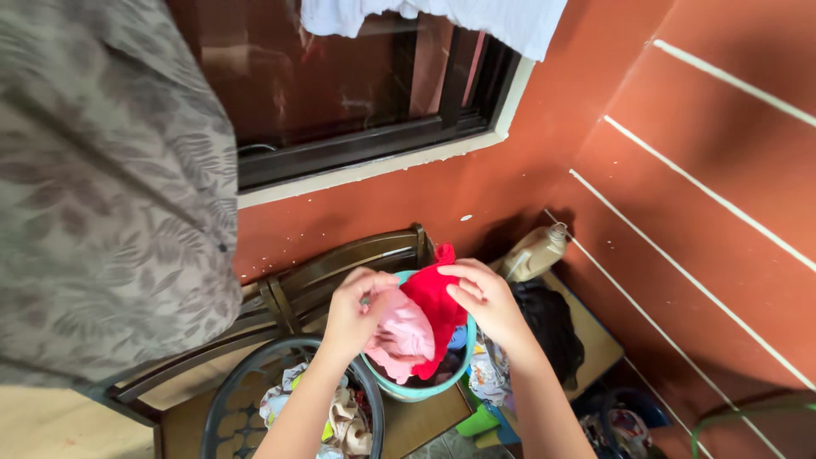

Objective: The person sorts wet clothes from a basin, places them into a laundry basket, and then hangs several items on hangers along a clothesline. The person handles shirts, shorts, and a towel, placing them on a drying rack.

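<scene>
My left hand (355, 314) grips a pink cloth (406, 336), bunched up over a teal basin (425, 391). My right hand (484, 302) pinches a red cloth (433, 297) that hangs right beside the pink one; the two cloths touch. Both are held just above the basin, which holds more clothes. A dark round laundry basket (223, 399) with mixed garments stands lower left of the basin, under my left forearm.
A wooden bench (323, 272) stands against the red-orange wall under a dark window (357, 93). A patterned grey-brown fabric (102, 187) hangs at the left, white laundry (476, 17) at the top. A beige jug (535, 251), a black cloth (552, 327) and more clutter sit at the right.
</scene>
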